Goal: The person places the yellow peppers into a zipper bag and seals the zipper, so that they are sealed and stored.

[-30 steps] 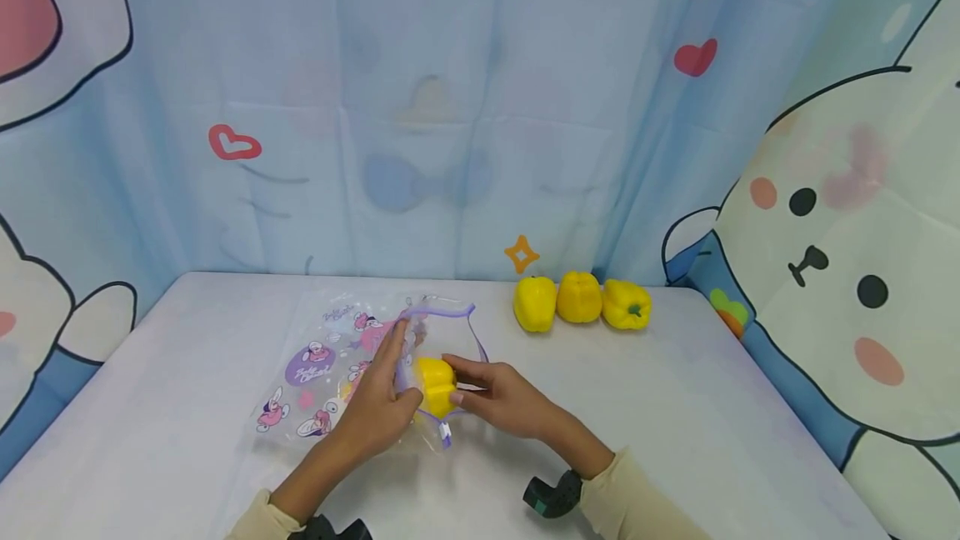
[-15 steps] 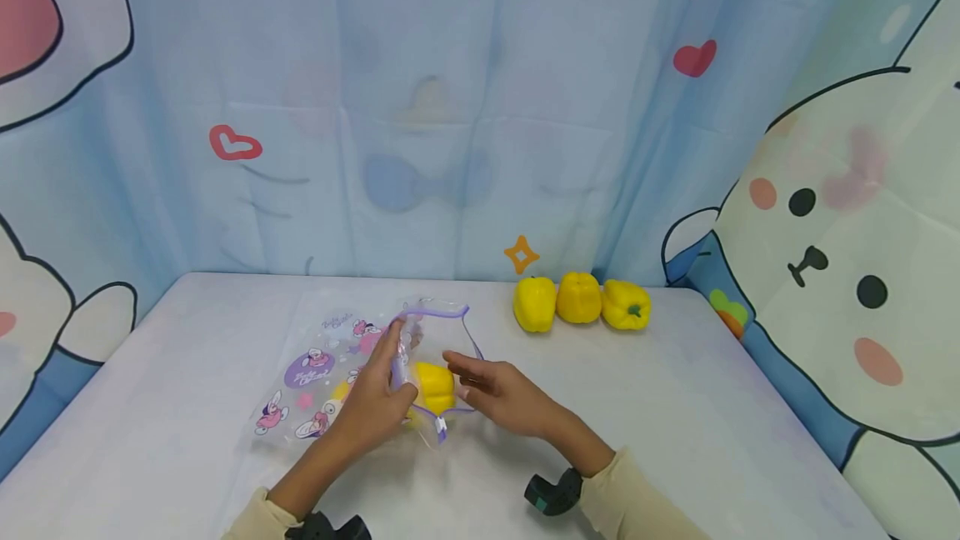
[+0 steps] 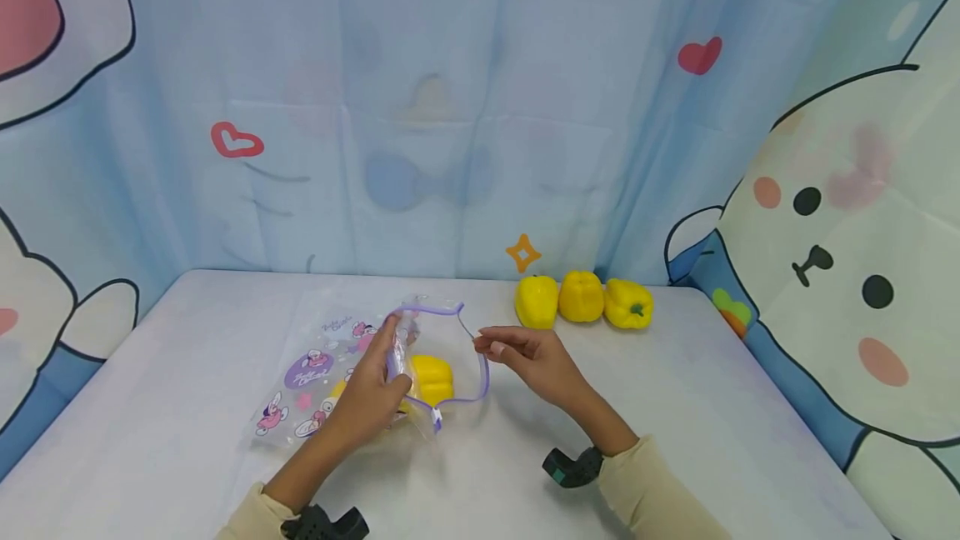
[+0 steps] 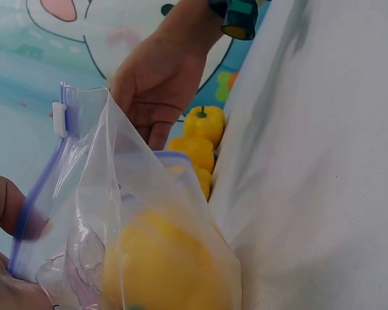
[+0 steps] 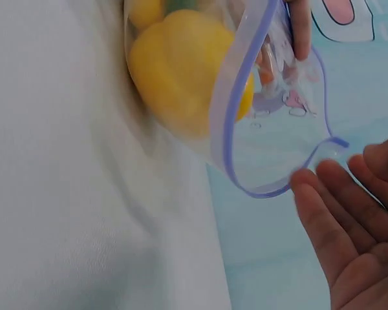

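From where I stand I count one bench (image 3: pixel 712 407) and one clear zip bag (image 3: pixel 307 369) with one white slider (image 4: pixel 59 119). Three yellow peppers (image 3: pixel 581 297) sit outside the bag. Inside it I make out at least two more yellow peppers (image 3: pixel 432 380); the print hides whether there are others. One person shows two grips, one left grip (image 3: pixel 371 394) and one right grip (image 3: pixel 536 363), plus two beige sleeves (image 3: pixel 660 490) and two black wrist devices (image 3: pixel 573 467). The backdrop bears three red hearts (image 3: pixel 699 56) and one orange star (image 3: pixel 522 239).
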Motion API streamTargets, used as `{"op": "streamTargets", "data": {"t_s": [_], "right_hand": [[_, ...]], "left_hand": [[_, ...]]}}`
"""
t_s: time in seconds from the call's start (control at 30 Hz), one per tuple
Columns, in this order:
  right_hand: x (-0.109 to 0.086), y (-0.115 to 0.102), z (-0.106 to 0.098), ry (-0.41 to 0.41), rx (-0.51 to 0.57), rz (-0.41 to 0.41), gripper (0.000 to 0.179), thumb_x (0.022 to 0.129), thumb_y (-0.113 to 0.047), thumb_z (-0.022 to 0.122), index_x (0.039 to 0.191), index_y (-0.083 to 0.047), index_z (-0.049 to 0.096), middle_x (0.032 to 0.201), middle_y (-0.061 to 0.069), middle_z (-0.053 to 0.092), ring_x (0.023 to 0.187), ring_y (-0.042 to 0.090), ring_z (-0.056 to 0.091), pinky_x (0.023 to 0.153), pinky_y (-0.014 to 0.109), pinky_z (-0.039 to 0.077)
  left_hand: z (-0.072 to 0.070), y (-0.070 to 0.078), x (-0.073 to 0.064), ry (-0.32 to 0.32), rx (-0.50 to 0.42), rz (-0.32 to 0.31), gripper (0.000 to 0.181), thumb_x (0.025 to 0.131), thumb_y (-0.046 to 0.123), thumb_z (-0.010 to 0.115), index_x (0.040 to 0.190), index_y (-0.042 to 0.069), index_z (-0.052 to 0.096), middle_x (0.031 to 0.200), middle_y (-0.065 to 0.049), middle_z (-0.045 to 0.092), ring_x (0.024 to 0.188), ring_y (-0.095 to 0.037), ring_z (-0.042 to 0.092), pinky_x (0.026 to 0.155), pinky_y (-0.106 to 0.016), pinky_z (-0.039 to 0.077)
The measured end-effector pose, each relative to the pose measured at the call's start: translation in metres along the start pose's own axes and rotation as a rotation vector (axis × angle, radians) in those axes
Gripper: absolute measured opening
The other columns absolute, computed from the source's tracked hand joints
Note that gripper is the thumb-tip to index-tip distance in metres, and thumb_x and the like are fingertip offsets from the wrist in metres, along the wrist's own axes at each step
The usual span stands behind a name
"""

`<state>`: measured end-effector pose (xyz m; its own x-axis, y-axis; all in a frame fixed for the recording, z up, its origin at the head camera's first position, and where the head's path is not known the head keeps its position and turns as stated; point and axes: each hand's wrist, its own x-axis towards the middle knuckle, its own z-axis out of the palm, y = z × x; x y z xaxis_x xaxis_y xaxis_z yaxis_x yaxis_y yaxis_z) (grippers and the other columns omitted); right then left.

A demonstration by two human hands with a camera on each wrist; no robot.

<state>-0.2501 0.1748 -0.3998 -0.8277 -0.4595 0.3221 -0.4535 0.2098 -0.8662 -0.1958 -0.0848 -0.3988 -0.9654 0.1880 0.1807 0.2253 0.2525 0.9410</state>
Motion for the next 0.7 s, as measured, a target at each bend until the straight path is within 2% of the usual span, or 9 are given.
{"op": "streamTargets", "data": {"t_s": [0.07, 0.13, 0.23, 0.3, 0.47, 0.53, 0.6, 0.63, 0.7], "right_hand": [[0.000, 0.002, -0.003, 0.063, -0.018, -0.011, 0.027, 0.097, -0.010, 0.058, 0.121, 0.000, 0.066, 0.115, 0.012, 0.068, 0.107, 0.025, 0.065, 0.089, 0.030, 0.052], [0.001, 0.005, -0.006, 0.119, -0.044, -0.018, 0.026, 0.097, -0.011, 0.059, 0.119, -0.001, 0.067, 0.115, 0.011, 0.068, 0.107, 0.026, 0.064, 0.089, 0.029, 0.051], [0.001, 0.014, -0.010, 0.187, -0.072, -0.003, 0.025, 0.096, -0.012, 0.060, 0.118, -0.002, 0.068, 0.116, 0.010, 0.068, 0.108, 0.028, 0.064, 0.088, 0.026, 0.051], [0.001, 0.019, -0.013, 0.227, -0.079, 0.007, 0.026, 0.096, -0.010, 0.060, 0.120, 0.000, 0.067, 0.119, 0.012, 0.067, 0.111, 0.029, 0.062, 0.088, 0.025, 0.051], [0.001, 0.023, -0.021, 0.316, -0.071, -0.003, 0.031, 0.095, -0.004, 0.060, 0.125, 0.005, 0.061, 0.127, 0.017, 0.062, 0.120, 0.033, 0.056, 0.092, 0.022, 0.048], [0.000, 0.015, -0.024, 0.342, -0.077, -0.011, 0.033, 0.094, -0.001, 0.059, 0.126, 0.008, 0.058, 0.130, 0.020, 0.059, 0.124, 0.034, 0.053, 0.096, 0.027, 0.045], [0.000, 0.009, -0.028, 0.371, -0.080, -0.009, 0.036, 0.094, 0.001, 0.059, 0.128, 0.011, 0.055, 0.132, 0.022, 0.056, 0.127, 0.035, 0.049, 0.101, 0.035, 0.042], [-0.001, 0.006, -0.029, 0.387, -0.084, -0.002, 0.038, 0.093, 0.002, 0.059, 0.129, 0.012, 0.054, 0.134, 0.023, 0.054, 0.129, 0.034, 0.048, 0.102, 0.039, 0.040], [-0.001, 0.010, -0.033, 0.417, -0.087, 0.017, 0.041, 0.093, 0.001, 0.060, 0.132, 0.012, 0.051, 0.138, 0.023, 0.050, 0.132, 0.032, 0.043, 0.104, 0.045, 0.037]], "left_hand": [[-0.001, 0.000, 0.000, -0.004, -0.026, -0.018, 0.080, 0.090, 0.000, 0.050, 0.158, 0.017, 0.010, 0.162, -0.008, 0.006, 0.125, -0.040, 0.042, 0.052, -0.034, 0.055], [-0.002, 0.000, 0.001, -0.005, -0.038, -0.030, 0.080, 0.090, 0.000, 0.050, 0.158, 0.018, 0.010, 0.162, -0.008, 0.005, 0.125, -0.039, 0.042, 0.048, -0.034, 0.053], [-0.002, 0.000, 0.001, -0.006, -0.035, -0.035, 0.080, 0.090, 0.000, 0.050, 0.158, 0.017, 0.010, 0.162, -0.008, 0.006, 0.134, -0.038, 0.035, 0.055, -0.032, 0.056], [-0.002, 0.000, 0.002, -0.006, -0.029, -0.032, 0.080, 0.090, 0.001, 0.051, 0.158, 0.016, 0.010, 0.162, -0.008, 0.006, 0.140, -0.037, 0.027, 0.064, -0.030, 0.057], [-0.002, 0.000, 0.002, -0.005, -0.030, -0.037, 0.080, 0.090, 0.001, 0.050, 0.158, 0.016, 0.010, 0.162, -0.007, 0.006, 0.142, -0.036, 0.023, 0.064, -0.029, 0.057], [-0.002, 0.000, 0.001, -0.007, -0.035, -0.052, 0.080, 0.090, 0.002, 0.050, 0.158, 0.019, 0.010, 0.162, -0.007, 0.006, 0.130, -0.036, 0.043, 0.055, -0.031, 0.055], [-0.003, 0.001, 0.001, -0.009, -0.037, -0.058, 0.080, 0.091, 0.002, 0.050, 0.158, 0.020, 0.010, 0.162, -0.007, 0.006, 0.105, -0.033, 0.058, 0.053, -0.029, 0.054], [-0.003, 0.001, 0.001, -0.012, -0.039, -0.063, 0.080, 0.091, 0.003, 0.050, 0.158, 0.021, 0.010, 0.162, -0.007, 0.007, 0.088, -0.030, 0.060, 0.050, -0.029, 0.053], [-0.003, 0.002, 0.000, -0.014, -0.042, -0.076, 0.080, 0.091, 0.004, 0.050, 0.158, 0.022, 0.010, 0.162, -0.007, 0.008, 0.060, -0.023, 0.050, 0.045, -0.028, 0.050]]}}
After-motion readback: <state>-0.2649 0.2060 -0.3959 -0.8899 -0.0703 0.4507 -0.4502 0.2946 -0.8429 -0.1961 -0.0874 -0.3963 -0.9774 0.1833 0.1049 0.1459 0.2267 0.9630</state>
